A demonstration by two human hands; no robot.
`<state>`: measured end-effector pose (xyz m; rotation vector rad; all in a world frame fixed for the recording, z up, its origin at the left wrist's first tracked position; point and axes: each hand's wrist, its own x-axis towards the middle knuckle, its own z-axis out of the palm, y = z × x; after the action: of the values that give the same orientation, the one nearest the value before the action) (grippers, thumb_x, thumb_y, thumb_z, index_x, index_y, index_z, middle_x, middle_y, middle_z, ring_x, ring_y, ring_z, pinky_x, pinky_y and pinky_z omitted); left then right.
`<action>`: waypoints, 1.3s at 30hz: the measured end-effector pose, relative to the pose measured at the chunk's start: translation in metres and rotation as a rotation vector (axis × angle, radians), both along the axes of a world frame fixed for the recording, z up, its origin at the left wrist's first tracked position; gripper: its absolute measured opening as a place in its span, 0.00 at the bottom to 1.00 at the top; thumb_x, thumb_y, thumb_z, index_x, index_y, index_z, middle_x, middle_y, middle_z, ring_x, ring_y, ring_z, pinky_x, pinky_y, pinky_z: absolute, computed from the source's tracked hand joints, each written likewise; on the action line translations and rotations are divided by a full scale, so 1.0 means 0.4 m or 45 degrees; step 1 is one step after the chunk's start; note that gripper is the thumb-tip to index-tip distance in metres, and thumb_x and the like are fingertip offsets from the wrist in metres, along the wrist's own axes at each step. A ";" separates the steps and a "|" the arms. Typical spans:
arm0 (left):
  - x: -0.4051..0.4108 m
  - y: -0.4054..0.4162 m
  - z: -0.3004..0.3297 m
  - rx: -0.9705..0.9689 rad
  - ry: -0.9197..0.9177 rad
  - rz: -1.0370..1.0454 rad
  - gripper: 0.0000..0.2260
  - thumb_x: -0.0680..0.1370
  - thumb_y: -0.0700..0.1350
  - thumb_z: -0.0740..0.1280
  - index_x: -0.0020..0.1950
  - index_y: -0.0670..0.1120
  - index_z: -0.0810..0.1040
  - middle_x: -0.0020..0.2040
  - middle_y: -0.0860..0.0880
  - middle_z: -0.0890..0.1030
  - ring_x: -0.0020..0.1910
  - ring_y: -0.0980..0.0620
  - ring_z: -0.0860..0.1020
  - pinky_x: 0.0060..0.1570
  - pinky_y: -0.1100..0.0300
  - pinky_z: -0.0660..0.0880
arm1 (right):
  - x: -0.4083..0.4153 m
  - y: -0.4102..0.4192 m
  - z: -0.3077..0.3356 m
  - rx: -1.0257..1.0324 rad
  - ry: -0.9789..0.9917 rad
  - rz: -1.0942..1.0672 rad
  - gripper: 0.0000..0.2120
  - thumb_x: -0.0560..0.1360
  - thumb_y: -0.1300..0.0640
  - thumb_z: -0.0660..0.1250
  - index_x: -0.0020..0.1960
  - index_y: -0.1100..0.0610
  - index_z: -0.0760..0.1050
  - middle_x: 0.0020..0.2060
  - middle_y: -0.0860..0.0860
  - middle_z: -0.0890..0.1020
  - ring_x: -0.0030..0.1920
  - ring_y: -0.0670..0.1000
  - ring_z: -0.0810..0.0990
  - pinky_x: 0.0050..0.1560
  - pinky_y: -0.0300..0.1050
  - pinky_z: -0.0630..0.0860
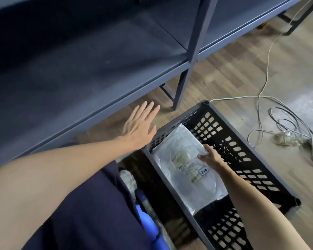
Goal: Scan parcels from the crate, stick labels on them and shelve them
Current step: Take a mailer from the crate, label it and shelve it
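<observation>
Right hand (pixel 209 156) reaches into the black crate (pixel 246 152) and its fingers curl over the right edge of the parcel (pixel 186 163), gripping it there. Left hand (pixel 140 127) is spread wide and flat, holding nothing, hovering over the floor just left of the crate, below the front edge of the grey shelf (pixel 79 73).

Risks, as I judge them: the grip is on one edge only, so the soft bag could sag, fold or slip when lifted. It lies close against the crate's left wall and could snag on the lattice. The white cable (pixel 264 98) is loose on the floor right of the crate (trip hazard if the person steps that way).

Parcel: flat, translucent white bubble-wrap mailer, crinkly, pale contents showing through faintly. It lies inside the crate, filling much of the far half. A small white sticker (pixel 203 171) with dark handwriting sits near its right edge; text not readable.
</observation>
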<state>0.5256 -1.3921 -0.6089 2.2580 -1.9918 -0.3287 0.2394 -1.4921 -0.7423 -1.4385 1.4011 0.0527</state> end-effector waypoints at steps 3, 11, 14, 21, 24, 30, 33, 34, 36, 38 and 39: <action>0.010 -0.003 -0.015 0.003 -0.004 -0.036 0.28 0.81 0.49 0.55 0.79 0.49 0.48 0.79 0.48 0.48 0.78 0.49 0.44 0.74 0.57 0.36 | 0.013 0.011 -0.025 -0.186 0.364 0.002 0.26 0.75 0.60 0.69 0.71 0.57 0.67 0.63 0.61 0.74 0.59 0.59 0.76 0.60 0.52 0.73; 0.037 -0.010 -0.054 0.101 -0.077 -0.097 0.29 0.81 0.52 0.55 0.79 0.51 0.45 0.79 0.48 0.46 0.78 0.49 0.41 0.74 0.57 0.35 | 0.068 0.057 -0.117 -0.347 0.697 0.100 0.26 0.77 0.60 0.59 0.73 0.55 0.56 0.63 0.63 0.72 0.65 0.62 0.68 0.71 0.60 0.58; 0.049 -0.010 -0.063 0.147 -0.074 -0.128 0.29 0.82 0.53 0.54 0.79 0.52 0.44 0.79 0.48 0.45 0.78 0.50 0.40 0.73 0.58 0.32 | 0.061 0.055 -0.137 -0.163 0.827 0.335 0.24 0.81 0.52 0.52 0.76 0.48 0.53 0.75 0.63 0.55 0.75 0.64 0.49 0.72 0.64 0.38; 0.053 -0.008 -0.049 0.199 -0.086 -0.136 0.29 0.82 0.54 0.53 0.79 0.52 0.43 0.79 0.48 0.46 0.78 0.50 0.41 0.74 0.55 0.34 | 0.081 0.049 -0.101 -0.172 0.841 0.377 0.28 0.81 0.49 0.50 0.78 0.55 0.46 0.77 0.59 0.45 0.77 0.60 0.43 0.73 0.62 0.36; 0.047 -0.010 -0.021 0.206 -0.081 -0.120 0.29 0.82 0.54 0.53 0.79 0.52 0.43 0.79 0.48 0.47 0.78 0.50 0.41 0.74 0.56 0.34 | 0.109 0.045 -0.049 -0.343 0.791 0.253 0.30 0.78 0.57 0.54 0.77 0.59 0.49 0.77 0.58 0.52 0.76 0.58 0.49 0.75 0.61 0.41; 0.037 0.006 0.073 0.164 -0.080 -0.096 0.28 0.82 0.54 0.52 0.79 0.52 0.45 0.79 0.48 0.50 0.78 0.50 0.43 0.75 0.54 0.36 | 0.168 0.005 0.089 -0.664 0.598 0.119 0.25 0.77 0.58 0.56 0.73 0.62 0.60 0.70 0.58 0.67 0.71 0.57 0.61 0.74 0.58 0.51; 0.039 0.035 0.127 0.132 -0.075 -0.070 0.28 0.82 0.54 0.52 0.79 0.52 0.46 0.79 0.48 0.52 0.78 0.50 0.44 0.75 0.56 0.36 | 0.205 0.003 0.156 -0.743 0.543 0.122 0.22 0.78 0.57 0.55 0.70 0.62 0.63 0.69 0.58 0.69 0.71 0.58 0.63 0.74 0.59 0.53; 0.041 0.047 0.143 0.127 -0.066 -0.058 0.28 0.82 0.54 0.52 0.79 0.52 0.46 0.79 0.48 0.52 0.78 0.51 0.45 0.75 0.56 0.37 | 0.219 0.008 0.179 -0.766 0.521 0.132 0.21 0.77 0.58 0.55 0.69 0.61 0.64 0.68 0.58 0.70 0.71 0.58 0.64 0.74 0.59 0.54; 0.050 0.080 0.178 0.115 -0.054 -0.035 0.28 0.82 0.54 0.52 0.79 0.52 0.47 0.79 0.49 0.53 0.78 0.50 0.45 0.75 0.56 0.38 | 0.250 0.026 0.235 -0.821 0.465 0.174 0.20 0.77 0.59 0.54 0.68 0.61 0.66 0.67 0.58 0.71 0.69 0.58 0.65 0.73 0.59 0.57; 0.066 0.122 0.209 0.098 -0.039 -0.010 0.27 0.82 0.54 0.52 0.79 0.52 0.48 0.79 0.49 0.53 0.78 0.50 0.46 0.75 0.56 0.39 | 0.288 0.050 0.296 -0.845 0.387 0.232 0.19 0.78 0.59 0.56 0.68 0.61 0.66 0.67 0.59 0.71 0.69 0.58 0.66 0.72 0.57 0.58; 0.076 0.145 0.224 0.086 -0.038 0.002 0.27 0.82 0.54 0.52 0.79 0.52 0.48 0.79 0.49 0.53 0.78 0.50 0.46 0.75 0.56 0.39 | 0.311 0.063 0.326 -0.854 0.351 0.281 0.19 0.77 0.59 0.57 0.68 0.61 0.66 0.67 0.59 0.71 0.69 0.57 0.66 0.72 0.55 0.59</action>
<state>0.5560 -1.3339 -0.5194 2.3179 -2.0235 -0.3696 0.3636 -1.4668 -0.6120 -2.2066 1.5530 -0.0911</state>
